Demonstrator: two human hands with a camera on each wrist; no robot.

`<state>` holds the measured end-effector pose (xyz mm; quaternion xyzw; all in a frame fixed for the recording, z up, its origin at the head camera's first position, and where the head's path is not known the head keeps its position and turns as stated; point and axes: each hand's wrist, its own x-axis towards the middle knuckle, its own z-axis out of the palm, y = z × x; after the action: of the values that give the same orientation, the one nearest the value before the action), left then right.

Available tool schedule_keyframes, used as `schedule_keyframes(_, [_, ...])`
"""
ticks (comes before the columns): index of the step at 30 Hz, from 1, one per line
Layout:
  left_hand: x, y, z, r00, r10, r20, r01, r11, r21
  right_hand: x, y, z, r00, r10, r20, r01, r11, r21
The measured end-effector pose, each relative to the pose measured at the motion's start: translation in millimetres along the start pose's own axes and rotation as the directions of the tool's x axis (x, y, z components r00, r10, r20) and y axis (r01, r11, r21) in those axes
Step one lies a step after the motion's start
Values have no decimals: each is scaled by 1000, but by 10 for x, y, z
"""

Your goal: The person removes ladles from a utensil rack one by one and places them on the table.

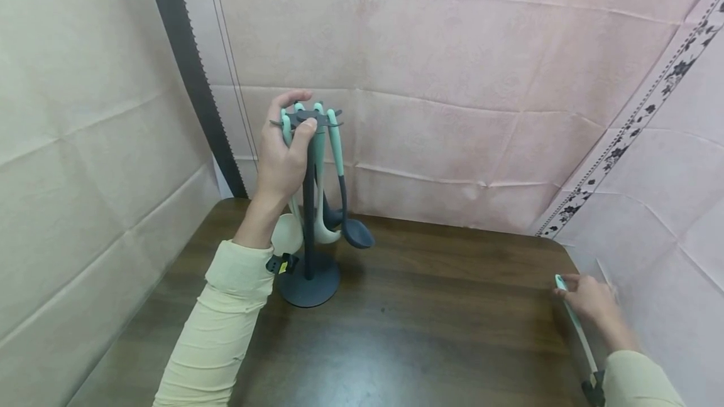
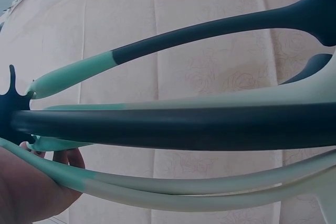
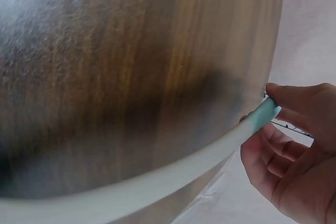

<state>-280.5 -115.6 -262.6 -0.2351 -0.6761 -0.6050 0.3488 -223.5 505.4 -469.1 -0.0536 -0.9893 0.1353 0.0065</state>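
A dark utensil stand (image 1: 308,287) with a round base stands upright on the table's left half. My left hand (image 1: 283,162) grips its hooked top, thumb over the front. Teal-handled utensils hang from it: a dark ladle (image 1: 357,234), a pale ladle (image 1: 327,234), a pale spoon-like one (image 1: 287,234) and another dark one behind. In the left wrist view, the post (image 2: 184,127) runs between their handles. At the table's right edge, my right hand (image 1: 594,303) pinches the teal end of a pale long-handled utensil (image 3: 184,169); its head is hidden.
The brown wooden table (image 1: 430,306) has rounded far corners. Pale creased cloth (image 1: 430,80) hangs behind it and along both sides, with a dark strip (image 1: 192,68) at the left corner and a floral border (image 1: 633,124) at the right.
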Motion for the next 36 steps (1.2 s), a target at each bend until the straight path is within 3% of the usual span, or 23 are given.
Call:
schedule_keyframes(7, [-6, 8, 6, 1000, 6, -4, -6, 1000, 10, -28, 84, 73, 999, -32, 19, 32, 999, -1])
schedule_keyframes(14, [-9, 12, 8, 1000, 9, -5, -9, 1000, 18, -61, 99, 125, 993, 79, 86, -85, 994, 75])
schedule_keyframes(22, [-6, 9, 3, 1000, 16, -10, -15, 1000, 19, -56, 136, 172, 993, 77, 94, -84, 994, 71])
schedule_keyframes(31, [-11, 64, 43, 1000, 6, -8, -6, 1000, -1, -77, 246, 189, 988, 106, 108, -127, 969, 210])
schedule_keyframes(36, [0, 23, 20, 1000, 7, -9, -7, 1000, 0, -90, 205, 188, 984, 131, 121, -155, 963, 220])
